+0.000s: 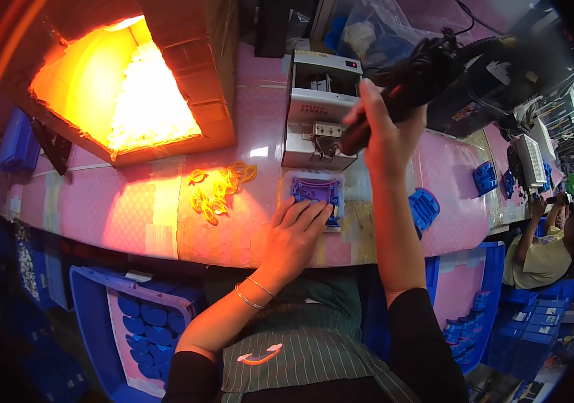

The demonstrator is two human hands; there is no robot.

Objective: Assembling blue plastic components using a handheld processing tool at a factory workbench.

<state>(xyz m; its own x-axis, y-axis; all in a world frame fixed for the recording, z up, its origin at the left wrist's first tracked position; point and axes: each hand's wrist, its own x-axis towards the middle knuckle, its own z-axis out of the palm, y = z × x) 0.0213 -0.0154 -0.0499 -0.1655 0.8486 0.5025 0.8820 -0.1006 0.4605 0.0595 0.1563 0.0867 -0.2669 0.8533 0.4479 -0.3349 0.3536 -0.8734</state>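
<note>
My right hand (pixel 393 134) is wrapped round a black electric screwdriver (pixel 416 72), held tilted with its lower end close to the front of a grey screw feeder (pixel 300 127). In front of that feeder, a blue plastic housing (pixel 315 189) sits in a pale fixture (pixel 339 185). My left hand (pixel 292 235) lies over the near side of the housing, fingers stretched out and touching it. The left thumb is hard to make out. A small pile of yellow plastic rings (pixel 216 191) lies left of the fixture.
A cardboard box (pixel 216 121), glowing orange inside, stands at the left. Another blue part (pixel 424 209) lies right of my forearm. Blue bins (pixel 89 322) with parts stand below the table edge. A co-worker (pixel 539 252) sits at the far right.
</note>
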